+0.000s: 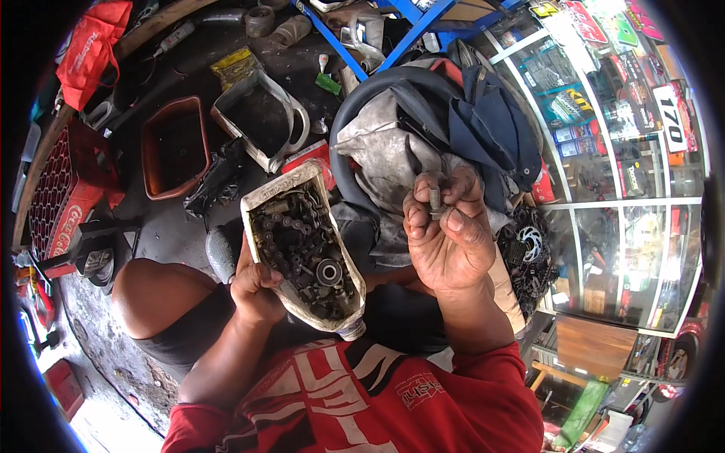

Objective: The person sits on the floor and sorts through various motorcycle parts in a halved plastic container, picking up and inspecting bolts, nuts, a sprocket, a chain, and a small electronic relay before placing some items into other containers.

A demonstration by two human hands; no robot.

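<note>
My left hand [256, 287] grips the edge of a cut-open white plastic bottle [346, 261], which serves as a tray in front of my chest. Inside it lie greasy metal parts: a length of roller chain [283, 223], a ball bearing [329, 273] and small dark hardware too jumbled to tell apart. To the right of the bottle, my right hand [450, 238] is raised palm towards me. Between its thumb and fingers it pinches a threaded bolt [435, 199], held upright with the thread uppermost.
Beyond the bottle lie a brown plastic basin [148, 164], a cut-open jug [226, 107] and a black tyre [340, 127] with grey cloth [376, 133] over it. A red crate [68, 187] stands left. Glass display shelves [614, 202] line the right, near a greasy heap with a brake disc [529, 243].
</note>
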